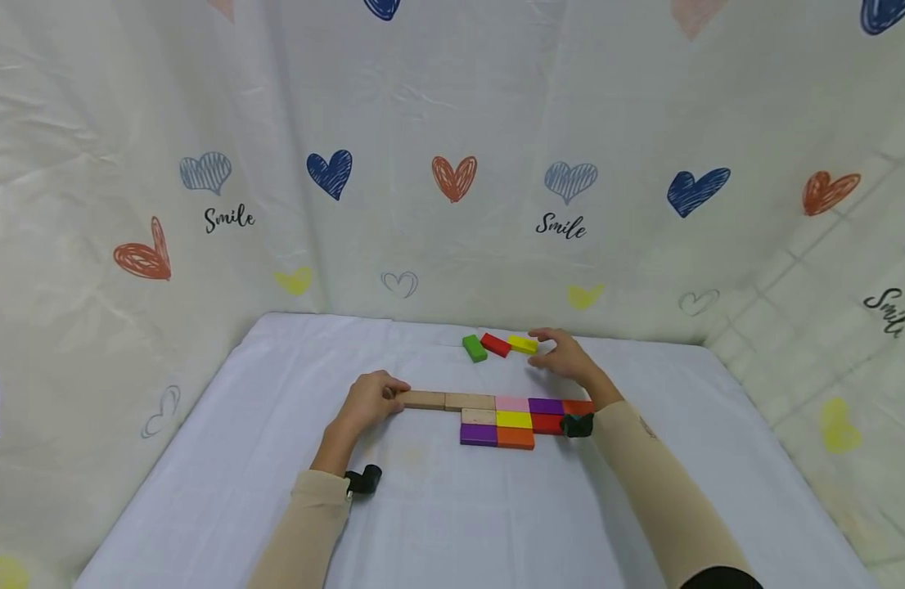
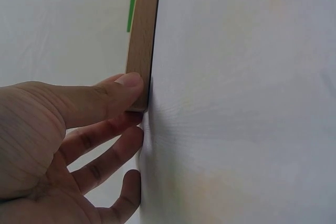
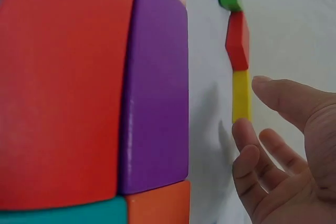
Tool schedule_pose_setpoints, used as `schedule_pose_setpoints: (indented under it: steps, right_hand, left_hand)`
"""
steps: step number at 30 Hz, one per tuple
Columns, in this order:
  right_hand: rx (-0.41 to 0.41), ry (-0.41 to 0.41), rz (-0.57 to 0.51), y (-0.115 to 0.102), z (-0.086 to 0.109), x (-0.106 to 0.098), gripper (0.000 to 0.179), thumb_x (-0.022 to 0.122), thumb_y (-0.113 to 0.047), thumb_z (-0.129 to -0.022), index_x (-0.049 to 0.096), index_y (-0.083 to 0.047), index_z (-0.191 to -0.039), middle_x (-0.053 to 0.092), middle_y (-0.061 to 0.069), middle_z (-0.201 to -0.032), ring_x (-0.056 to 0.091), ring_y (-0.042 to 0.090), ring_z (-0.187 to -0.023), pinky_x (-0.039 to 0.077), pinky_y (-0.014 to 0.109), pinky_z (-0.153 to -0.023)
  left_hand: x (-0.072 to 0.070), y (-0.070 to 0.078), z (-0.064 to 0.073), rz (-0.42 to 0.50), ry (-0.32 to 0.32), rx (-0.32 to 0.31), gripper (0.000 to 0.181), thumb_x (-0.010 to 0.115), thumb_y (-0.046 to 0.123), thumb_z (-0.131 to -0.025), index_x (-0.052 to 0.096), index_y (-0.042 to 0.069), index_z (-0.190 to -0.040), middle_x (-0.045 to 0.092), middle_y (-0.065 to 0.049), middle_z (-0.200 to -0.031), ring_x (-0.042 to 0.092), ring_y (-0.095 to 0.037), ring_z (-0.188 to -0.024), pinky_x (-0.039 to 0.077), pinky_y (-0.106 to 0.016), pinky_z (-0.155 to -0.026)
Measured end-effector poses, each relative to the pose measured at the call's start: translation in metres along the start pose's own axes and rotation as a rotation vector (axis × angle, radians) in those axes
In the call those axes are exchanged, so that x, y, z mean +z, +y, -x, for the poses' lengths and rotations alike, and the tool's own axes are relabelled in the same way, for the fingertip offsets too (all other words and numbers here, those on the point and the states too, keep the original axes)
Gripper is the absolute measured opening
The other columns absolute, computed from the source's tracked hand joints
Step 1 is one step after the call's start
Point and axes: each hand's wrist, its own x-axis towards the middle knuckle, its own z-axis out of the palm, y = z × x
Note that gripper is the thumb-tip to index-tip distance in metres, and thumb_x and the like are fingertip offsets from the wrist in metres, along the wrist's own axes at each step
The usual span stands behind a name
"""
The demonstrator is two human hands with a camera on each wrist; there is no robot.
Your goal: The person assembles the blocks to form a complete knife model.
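Note:
My left hand (image 1: 367, 401) pinches the left end of a plain wooden block (image 1: 425, 400), thumb across its face in the left wrist view. That block ends a row with another wooden block (image 1: 470, 402), a pink block (image 1: 511, 403), a purple block (image 1: 546, 406) and an orange block (image 1: 578, 406). Behind the row, my right hand (image 1: 568, 358) has thumb and fingers spread around the right end of a yellow block (image 3: 241, 95). The thumb looks apart from it; whether a fingertip touches is unclear. A red block (image 1: 495, 344) and a green block (image 1: 475, 348) lie left of it.
In front of the row sit a short wooden block (image 1: 479, 417), another yellow block (image 1: 514, 420), a red block (image 1: 547, 424), a purple block (image 1: 478, 435) and an orange block (image 1: 515, 439). A teal block (image 3: 63, 212) shows beside them. White cloth (image 1: 452, 523) covers the table; a heart-printed curtain (image 1: 452, 98) hangs behind.

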Motion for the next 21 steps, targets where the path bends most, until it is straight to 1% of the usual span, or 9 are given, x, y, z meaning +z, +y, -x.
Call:
schedule_pose_setpoints:
  steps: [3, 5, 9, 12, 14, 16, 21]
  right_hand:
    - [0.034, -0.014, -0.019, 0.002, -0.006, -0.001, 0.059, 0.072, -0.025, -0.096, 0.049, -0.021, -0.151, 0.043, 0.018, -0.152, 0.052, 0.037, -0.119, 0.048, 0.054, -0.104]
    - [0.034, -0.027, -0.018, 0.003, -0.008, -0.002, 0.06, 0.071, -0.024, -0.097, 0.048, -0.02, -0.152, 0.043, 0.02, -0.153, 0.05, 0.038, -0.122, 0.045, 0.057, -0.107]
    - [0.045, -0.031, -0.016, 0.003, -0.011, -0.001, 0.059, 0.069, -0.02, -0.097, 0.048, -0.019, -0.152, 0.046, 0.021, -0.15, 0.054, 0.037, -0.118, 0.042, 0.058, -0.11]
    - [0.043, -0.024, -0.005, 0.002, -0.012, 0.0, 0.058, 0.068, -0.018, -0.098, 0.048, -0.018, -0.152, 0.048, 0.023, -0.147, 0.061, 0.034, -0.109, 0.046, 0.056, -0.108]
    - [0.042, -0.012, 0.0, 0.002, -0.013, 0.001, 0.057, 0.068, -0.017, -0.098, 0.048, -0.017, -0.152, 0.049, 0.023, -0.145, 0.063, 0.032, -0.105, 0.049, 0.052, -0.104]
    - [0.038, 0.002, 0.004, 0.001, -0.015, 0.004, 0.056, 0.068, -0.016, -0.098, 0.05, -0.015, -0.151, 0.051, 0.024, -0.143, 0.062, 0.033, -0.104, 0.051, 0.05, -0.102]
    - [0.008, 0.029, 0.069, 0.001, -0.021, 0.007, 0.05, 0.066, -0.013, -0.098, 0.054, -0.011, -0.147, 0.055, 0.026, -0.136, 0.058, 0.035, -0.106, 0.052, 0.047, -0.096]
  left_hand:
    - [0.0, 0.0, 0.001, 0.007, 0.003, 0.001, 0.031, 0.082, 0.006, -0.084, 0.08, 0.014, -0.114, 0.071, -0.001, -0.104, 0.062, -0.016, -0.088, 0.052, -0.034, -0.077]
    - [0.0, 0.0, 0.001, 0.008, 0.006, 0.01, 0.031, 0.083, 0.005, -0.083, 0.08, 0.013, -0.113, 0.071, -0.002, -0.102, 0.062, -0.016, -0.087, 0.051, -0.033, -0.075]
    - [0.001, -0.001, 0.002, 0.01, 0.01, 0.024, 0.031, 0.083, 0.004, -0.082, 0.08, 0.012, -0.112, 0.07, -0.001, -0.098, 0.061, -0.015, -0.084, 0.049, -0.032, -0.072]
    - [0.002, -0.001, 0.001, 0.011, 0.012, 0.019, 0.031, 0.084, 0.005, -0.082, 0.081, 0.013, -0.111, 0.07, 0.0, -0.097, 0.06, -0.015, -0.084, 0.048, -0.03, -0.072]
    - [0.003, -0.001, 0.001, 0.01, 0.011, 0.015, 0.031, 0.084, 0.005, -0.082, 0.081, 0.014, -0.112, 0.07, 0.0, -0.098, 0.06, -0.014, -0.084, 0.048, -0.03, -0.072]
    - [0.003, -0.001, 0.0, 0.004, 0.012, 0.015, 0.031, 0.083, 0.006, -0.082, 0.081, 0.014, -0.112, 0.07, 0.0, -0.098, 0.06, -0.014, -0.084, 0.049, -0.03, -0.072]
    - [0.001, -0.001, 0.001, -0.005, 0.02, 0.028, 0.031, 0.084, 0.005, -0.082, 0.08, 0.013, -0.111, 0.071, -0.002, -0.099, 0.061, -0.016, -0.085, 0.049, -0.031, -0.073]
